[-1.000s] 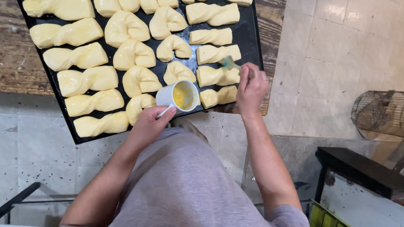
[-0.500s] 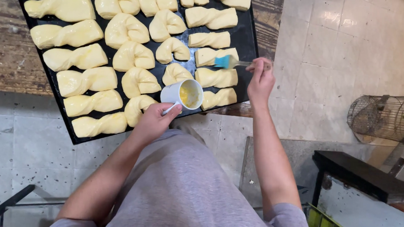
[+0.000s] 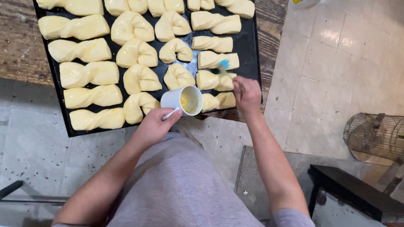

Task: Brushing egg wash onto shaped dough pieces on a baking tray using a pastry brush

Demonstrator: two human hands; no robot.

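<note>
View from above of a black baking tray (image 3: pixel 247 47) of shaped raw dough pieces on a worn wooden desk (image 3: pixel 8 39). The left hand (image 3: pixel 153 127) holds a white cup (image 3: pixel 183 100) of yellow wash by its handle, fingers pinched around it, over the tray's near edge, seemingly to keep the wash within reach. The right hand (image 3: pixel 247 93) has its fingers closed on a blue-bristled brush (image 3: pixel 223 65), whose tip, just beyond them, rests on a dough piece (image 3: pixel 217 60) in the right column.
</note>
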